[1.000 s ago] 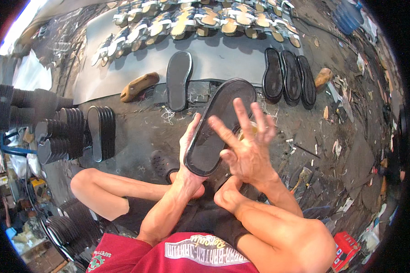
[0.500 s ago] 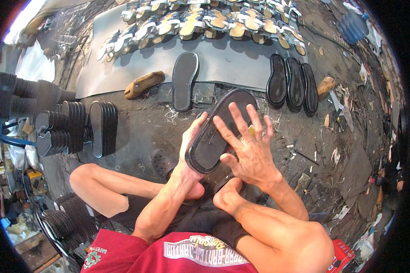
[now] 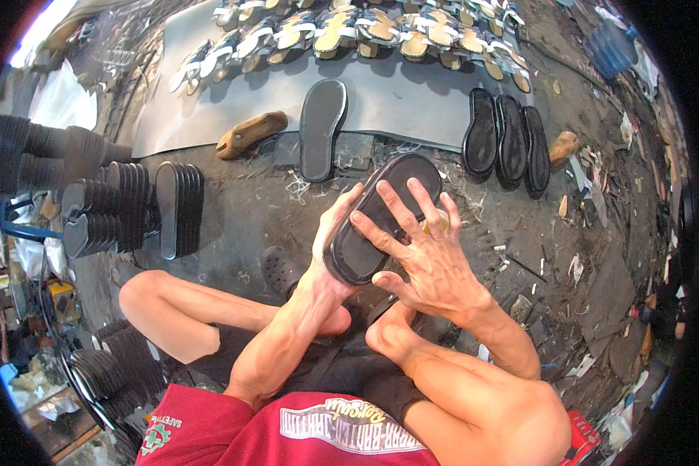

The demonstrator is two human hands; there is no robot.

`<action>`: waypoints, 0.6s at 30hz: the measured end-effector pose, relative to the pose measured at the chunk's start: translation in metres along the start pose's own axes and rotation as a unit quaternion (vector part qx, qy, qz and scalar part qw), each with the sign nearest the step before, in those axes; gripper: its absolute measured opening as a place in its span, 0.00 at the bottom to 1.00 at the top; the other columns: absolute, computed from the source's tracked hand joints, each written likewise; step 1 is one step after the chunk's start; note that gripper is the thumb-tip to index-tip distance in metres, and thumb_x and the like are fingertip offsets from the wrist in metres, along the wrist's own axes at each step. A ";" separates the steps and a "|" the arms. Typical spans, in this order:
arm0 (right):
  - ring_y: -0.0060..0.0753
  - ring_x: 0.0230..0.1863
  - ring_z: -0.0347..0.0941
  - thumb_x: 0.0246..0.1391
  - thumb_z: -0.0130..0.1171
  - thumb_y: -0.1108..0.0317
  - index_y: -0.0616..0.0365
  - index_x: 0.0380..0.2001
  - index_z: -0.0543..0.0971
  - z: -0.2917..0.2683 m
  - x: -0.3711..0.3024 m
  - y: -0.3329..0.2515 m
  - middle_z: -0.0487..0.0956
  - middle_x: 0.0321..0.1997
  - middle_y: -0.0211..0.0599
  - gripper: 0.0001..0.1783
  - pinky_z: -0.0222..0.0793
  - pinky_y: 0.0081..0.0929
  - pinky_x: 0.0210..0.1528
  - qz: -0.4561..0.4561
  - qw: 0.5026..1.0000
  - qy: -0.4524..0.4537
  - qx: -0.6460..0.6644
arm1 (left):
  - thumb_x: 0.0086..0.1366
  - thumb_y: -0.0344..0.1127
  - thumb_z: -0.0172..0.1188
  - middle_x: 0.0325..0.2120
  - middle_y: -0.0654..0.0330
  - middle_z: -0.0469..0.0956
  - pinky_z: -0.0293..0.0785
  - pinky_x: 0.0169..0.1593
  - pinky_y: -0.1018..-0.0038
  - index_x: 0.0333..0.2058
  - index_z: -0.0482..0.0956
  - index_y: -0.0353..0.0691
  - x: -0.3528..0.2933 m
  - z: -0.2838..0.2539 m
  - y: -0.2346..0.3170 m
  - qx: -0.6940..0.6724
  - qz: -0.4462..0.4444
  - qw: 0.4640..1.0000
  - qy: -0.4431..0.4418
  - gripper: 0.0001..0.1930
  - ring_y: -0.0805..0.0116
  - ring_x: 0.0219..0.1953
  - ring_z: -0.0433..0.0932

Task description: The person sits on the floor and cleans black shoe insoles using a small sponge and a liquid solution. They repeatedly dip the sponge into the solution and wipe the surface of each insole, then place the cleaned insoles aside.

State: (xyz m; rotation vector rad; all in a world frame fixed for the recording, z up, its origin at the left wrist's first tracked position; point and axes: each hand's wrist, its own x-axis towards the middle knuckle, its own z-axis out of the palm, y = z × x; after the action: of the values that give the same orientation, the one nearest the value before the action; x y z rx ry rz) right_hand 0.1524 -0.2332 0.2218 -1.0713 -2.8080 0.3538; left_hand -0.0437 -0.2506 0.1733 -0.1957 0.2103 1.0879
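Note:
A black slipper sole (image 3: pixel 357 252) with a raised rim is tilted in front of me, above the floor. My left hand (image 3: pixel 320 255) grips it along the left edge and lower end, some of its fingers hidden beneath. Across the upper face lies my right hand (image 3: pixel 433 268), fingers spread and touching the surface, a yellowish band near one finger. Just beyond, a similar single sole (image 3: pixel 322 132) rests partly on a grey sheet (image 3: pixel 210 116). To the right are three more dark soles (image 3: pixel 480 132) in a row.
Rows of strapped sandals (image 3: pixel 334 35) cover the sheet's far part. Wooden shoe lasts lie left (image 3: pixel 252 134) and right (image 3: pixel 563 147). Black soles (image 3: pixel 180 210) are stacked at left. A dark clog (image 3: pixel 278 268) sits near my feet. Scraps litter the right side.
The sole and both hands shift slightly to the right in the picture. My right hand's spread fingers have slid a little lower over the sole. My left hand keeps its grip.

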 end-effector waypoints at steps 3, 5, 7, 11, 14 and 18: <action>0.53 0.87 0.38 0.70 0.40 0.24 0.17 0.80 0.62 -0.005 0.000 -0.001 0.47 0.90 0.29 0.40 0.32 0.73 0.81 -0.014 0.999 0.000 0.030 | 0.82 0.53 0.47 0.60 0.51 0.83 0.85 0.61 0.52 0.67 0.77 0.46 0.003 0.001 -0.001 0.029 0.012 0.996 0.085 0.25 0.54 0.57 0.86; 0.53 0.87 0.39 0.70 0.41 0.24 0.15 0.80 0.62 -0.008 0.001 -0.001 0.47 0.90 0.28 0.39 0.31 0.72 0.81 -0.025 0.999 -0.007 0.033 | 0.81 0.54 0.50 0.60 0.51 0.83 0.86 0.59 0.50 0.66 0.78 0.48 0.003 0.001 -0.002 0.029 0.011 0.994 0.106 0.25 0.52 0.56 0.86; 0.52 0.87 0.39 0.71 0.37 0.23 0.14 0.80 0.63 -0.010 0.002 -0.002 0.47 0.90 0.29 0.39 0.29 0.70 0.82 -0.039 0.999 -0.011 0.021 | 0.81 0.54 0.50 0.60 0.51 0.83 0.85 0.59 0.49 0.66 0.78 0.48 0.000 0.000 0.000 0.006 -0.010 0.998 0.065 0.25 0.51 0.57 0.86; 0.51 0.87 0.37 0.71 0.30 0.21 0.12 0.78 0.66 -0.013 0.005 0.001 0.49 0.90 0.30 0.38 0.24 0.66 0.83 -0.068 0.998 -0.014 -0.005 | 0.81 0.54 0.48 0.61 0.51 0.82 0.84 0.60 0.48 0.67 0.77 0.49 -0.003 -0.009 0.000 -0.021 -0.017 0.997 0.075 0.25 0.50 0.59 0.84; 0.49 0.87 0.38 0.72 0.31 0.22 0.09 0.76 0.67 -0.011 0.008 0.006 0.50 0.89 0.29 0.36 0.23 0.65 0.83 -0.097 0.995 -0.004 -0.007 | 0.83 0.53 0.46 0.65 0.52 0.79 0.83 0.62 0.49 0.70 0.74 0.51 -0.009 -0.007 -0.002 -0.030 -0.020 0.997 0.073 0.25 0.51 0.63 0.82; 0.44 0.87 0.43 0.72 0.38 0.26 0.02 0.78 0.60 -0.017 0.009 0.010 0.49 0.90 0.26 0.33 0.26 0.64 0.83 -0.134 0.991 0.014 -0.022 | 0.82 0.52 0.48 0.69 0.55 0.76 0.81 0.66 0.54 0.75 0.68 0.51 -0.022 0.041 -0.020 0.226 0.030 0.956 0.186 0.28 0.56 0.66 0.79</action>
State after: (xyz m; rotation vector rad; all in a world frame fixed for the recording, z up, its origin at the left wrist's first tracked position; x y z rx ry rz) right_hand 0.1558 -0.2171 0.2359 -0.6863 -2.8949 0.2487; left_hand -0.0330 -0.2678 0.2198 0.0208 0.7992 1.0283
